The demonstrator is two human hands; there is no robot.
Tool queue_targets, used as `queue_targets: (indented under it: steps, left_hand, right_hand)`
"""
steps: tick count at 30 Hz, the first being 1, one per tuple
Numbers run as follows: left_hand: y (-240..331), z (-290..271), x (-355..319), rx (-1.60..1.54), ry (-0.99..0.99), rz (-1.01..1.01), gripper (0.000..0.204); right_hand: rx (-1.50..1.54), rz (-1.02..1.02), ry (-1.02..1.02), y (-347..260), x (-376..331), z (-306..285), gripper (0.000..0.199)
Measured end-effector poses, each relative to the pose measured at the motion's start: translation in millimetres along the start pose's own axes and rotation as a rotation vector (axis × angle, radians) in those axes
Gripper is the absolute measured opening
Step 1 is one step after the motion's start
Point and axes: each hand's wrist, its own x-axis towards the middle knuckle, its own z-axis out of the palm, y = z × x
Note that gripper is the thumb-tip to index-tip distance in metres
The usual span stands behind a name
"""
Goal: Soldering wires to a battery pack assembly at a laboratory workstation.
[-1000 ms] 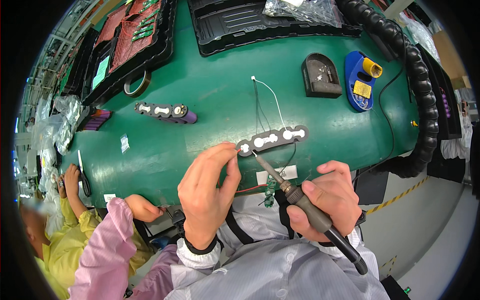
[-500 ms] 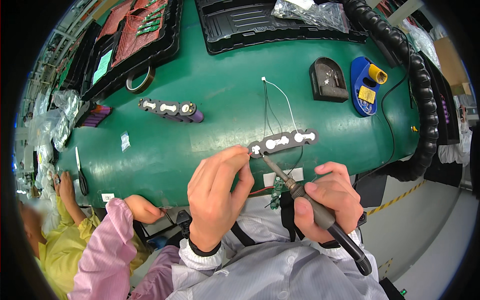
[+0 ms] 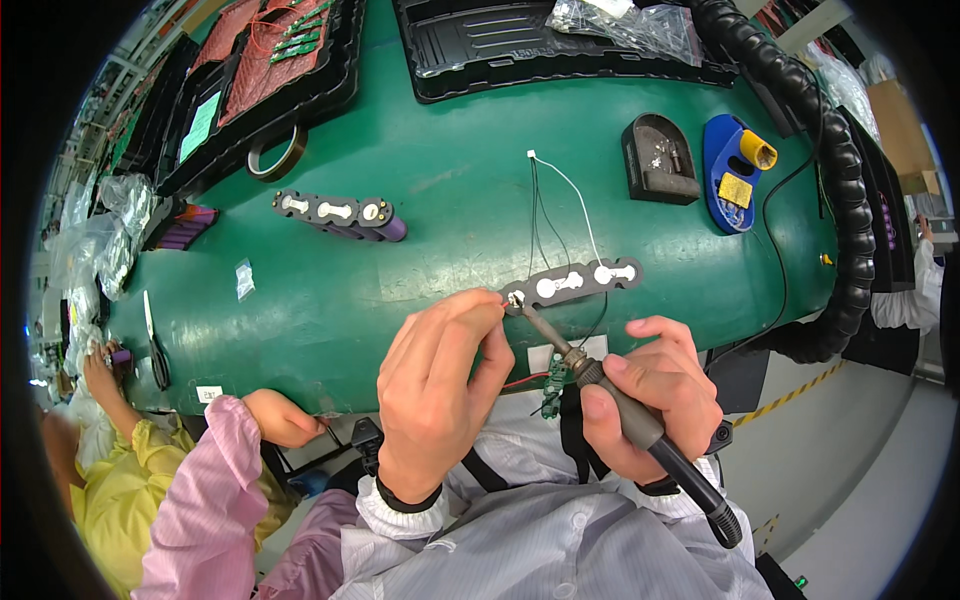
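A dark grey battery pack [image 3: 582,287] with white metal tabs lies on the green table, in front of my hands. My right hand [image 3: 668,400] is closed around the handle of a soldering iron [image 3: 637,418]. The iron's tip meets the tab at the pack's left end. At that same end my left hand [image 3: 430,385] pinches a red wire, mostly hidden by the fingers. A green circuit board [image 3: 554,383] with a red lead [image 3: 526,380] hangs near the table's front edge. Thin black and white wires [image 3: 573,188] run from the pack to a small white connector.
A blue iron stand [image 3: 722,170] and a black solder tray [image 3: 645,160] stand at the right rear. Another battery pack [image 3: 335,215], a tape roll [image 3: 275,160] and scissors [image 3: 154,345] lie leftward. Co-workers' hands [image 3: 285,418] are at the left. A black hose [image 3: 858,220] curves along the right.
The soldering iron's tip has shifted slightly left and up onto the end tab. My left hand keeps its pinch. At far left, a co-worker's hand now shows a purple cell.
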Motion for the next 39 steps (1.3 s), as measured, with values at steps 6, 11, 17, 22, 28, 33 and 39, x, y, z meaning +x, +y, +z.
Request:
queue_targets:
  steps: [6,11,17,22,28,33,39]
  left_hand:
    - [0.3,1.1,-0.1,0.006,-0.004,0.004,0.026]
    - [3.0,1.6,-0.8,0.012,-0.010,-0.033,0.029]
    - [3.2,3.2,-0.2,0.024,-0.004,-0.028,0.030]
    - [3.1,2.7,0.5,0.033,-0.003,-0.015,0.030]
    - [3.9,3.5,1.2,0.043,0.000,-0.008,0.031]
    - [4.5,3.1,1.4,0.052,-0.008,-0.011,0.031]
    - [4.8,3.5,2.3,0.065,-0.011,0.002,0.030]
  right_hand:
    - [0.003,0.010,-0.007,0.7,-0.8,1.1,0.029]
    - [0.021,0.007,0.005,2.9,-1.2,2.1,0.029]
    - [0.027,0.008,0.009,3.3,-1.1,1.7,0.030]
    - [0.032,0.014,0.009,2.9,-0.7,2.0,0.030]
    - [0.045,0.021,0.014,3.2,-1.0,2.3,0.030]
    - [0.043,0.022,0.008,3.6,-1.6,2.2,0.030]
    - [0.054,0.022,0.017,4.7,-1.7,2.4,0.030]
